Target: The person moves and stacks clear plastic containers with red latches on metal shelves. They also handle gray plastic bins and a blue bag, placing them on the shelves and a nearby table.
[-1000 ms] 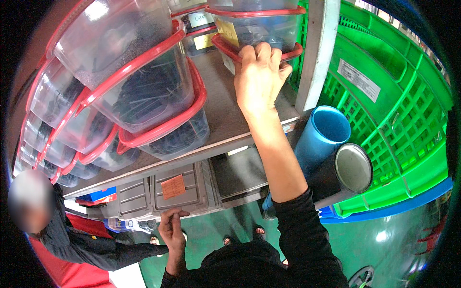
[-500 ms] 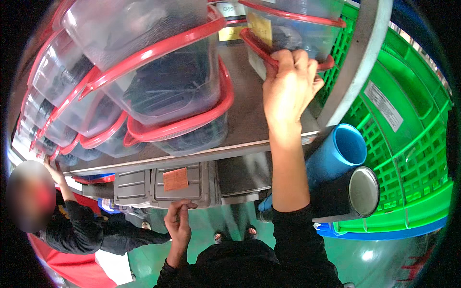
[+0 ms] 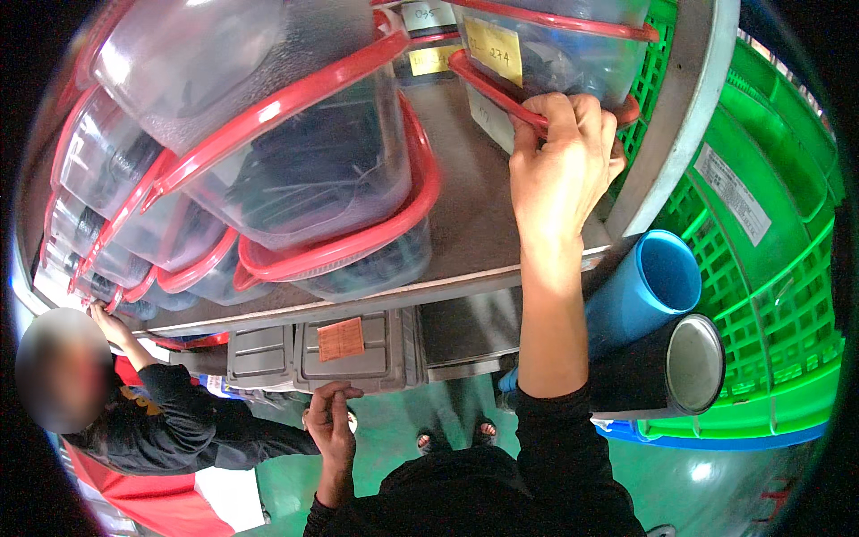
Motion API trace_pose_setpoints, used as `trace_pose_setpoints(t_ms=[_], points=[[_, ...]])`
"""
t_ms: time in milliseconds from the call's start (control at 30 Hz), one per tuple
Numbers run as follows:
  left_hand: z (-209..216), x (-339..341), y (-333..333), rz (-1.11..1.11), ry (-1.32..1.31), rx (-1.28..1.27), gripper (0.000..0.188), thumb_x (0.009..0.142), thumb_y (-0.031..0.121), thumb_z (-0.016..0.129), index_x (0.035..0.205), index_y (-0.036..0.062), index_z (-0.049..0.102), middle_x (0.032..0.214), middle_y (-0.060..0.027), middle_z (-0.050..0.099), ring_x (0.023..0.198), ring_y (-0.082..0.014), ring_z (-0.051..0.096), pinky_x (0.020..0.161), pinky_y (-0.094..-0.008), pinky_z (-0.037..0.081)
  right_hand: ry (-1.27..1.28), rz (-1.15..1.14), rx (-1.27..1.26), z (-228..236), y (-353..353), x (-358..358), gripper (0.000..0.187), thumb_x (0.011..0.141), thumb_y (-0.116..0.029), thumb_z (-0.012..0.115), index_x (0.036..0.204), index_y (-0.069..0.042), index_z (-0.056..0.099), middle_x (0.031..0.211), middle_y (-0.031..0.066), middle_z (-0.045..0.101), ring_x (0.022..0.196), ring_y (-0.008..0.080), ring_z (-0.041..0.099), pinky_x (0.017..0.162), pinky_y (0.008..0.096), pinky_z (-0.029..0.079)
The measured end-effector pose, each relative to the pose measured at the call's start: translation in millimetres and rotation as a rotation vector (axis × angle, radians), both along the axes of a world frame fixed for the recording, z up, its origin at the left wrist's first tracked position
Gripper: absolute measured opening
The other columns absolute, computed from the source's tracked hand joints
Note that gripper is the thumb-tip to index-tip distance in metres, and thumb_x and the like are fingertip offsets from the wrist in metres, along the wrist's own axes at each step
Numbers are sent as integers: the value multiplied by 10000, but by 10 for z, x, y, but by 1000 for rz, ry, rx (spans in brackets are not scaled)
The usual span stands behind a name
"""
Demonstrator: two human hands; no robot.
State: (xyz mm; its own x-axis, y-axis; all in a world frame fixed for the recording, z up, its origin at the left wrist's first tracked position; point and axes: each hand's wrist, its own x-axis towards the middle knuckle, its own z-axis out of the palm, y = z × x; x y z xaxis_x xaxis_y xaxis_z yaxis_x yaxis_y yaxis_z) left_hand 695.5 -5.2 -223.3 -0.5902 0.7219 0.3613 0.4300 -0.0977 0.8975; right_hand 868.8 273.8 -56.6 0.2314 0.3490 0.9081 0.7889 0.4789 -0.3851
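My right hand (image 3: 564, 174) reaches up to the shelf, closed on the red rim of a clear plastic container (image 3: 490, 96). Its fingers curl over the rim, and the fingertips are partly hidden. Another clear container with dark contents and a yellow label (image 3: 493, 52) sits directly above that rim. My left hand (image 3: 332, 434) hangs low in front of the shelf, fingers loosely curled together, with nothing visible in them. Nearest to it is a grey lidded bin (image 3: 351, 371) bearing an orange paper.
Large clear containers with red rims (image 3: 313, 170) are stacked on the shelf's left. A blue tube (image 3: 617, 291), a black roll (image 3: 640, 380) and green crates (image 3: 761, 179) stand right of the metal post (image 3: 680, 116). At left, a person in black (image 3: 170, 416) touches the shelf.
The view has shifted a little, so the shelf things sit slightly farther right and lower. My right hand stays on the red rim. My left hand remains low and curled.
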Motion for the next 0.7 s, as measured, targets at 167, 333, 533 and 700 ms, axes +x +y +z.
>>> trace_pose_setpoints(t_ms=[167, 333, 533, 700], points=[[60, 57, 48, -27, -80, -18, 145, 908, 40, 449, 981, -12, 562, 816, -86, 656, 702, -105, 591, 584, -201, 415, 35, 23, 23, 0, 2, 3, 217, 615, -121, 726, 792, -148, 604, 839, 6, 525, 870, 233, 519, 686, 439, 377], [16, 19, 102, -78, -41, 15, 153, 914, 35, 440, 997, -13, 559, 836, -88, 649, 754, -110, 592, 640, -207, 428, 41, 49, 27, -1, 11, 31, 218, 614, -124, 732, 788, -140, 602, 839, 9, 524, 874, 236, 521, 721, 435, 392], [27, 40, 129, -82, -76, -25, 152, 917, 32, 435, 997, -19, 554, 843, -87, 643, 791, -123, 596, 715, -220, 440, 47, 38, 16, 21, -28, 32, 199, 627, -85, 724, 801, -125, 636, 825, 21, 540, 845, 239, 529, 702, 389, 426], [57, 57, 215, -86, -16, 0, 145, 913, 26, 440, 989, -24, 553, 820, -94, 642, 773, -135, 601, 722, -237, 450, 47, 77, 12, -1, -15, 36, 205, 637, -119, 712, 811, -124, 603, 853, 29, 520, 890, 250, 516, 791, 448, 404]])
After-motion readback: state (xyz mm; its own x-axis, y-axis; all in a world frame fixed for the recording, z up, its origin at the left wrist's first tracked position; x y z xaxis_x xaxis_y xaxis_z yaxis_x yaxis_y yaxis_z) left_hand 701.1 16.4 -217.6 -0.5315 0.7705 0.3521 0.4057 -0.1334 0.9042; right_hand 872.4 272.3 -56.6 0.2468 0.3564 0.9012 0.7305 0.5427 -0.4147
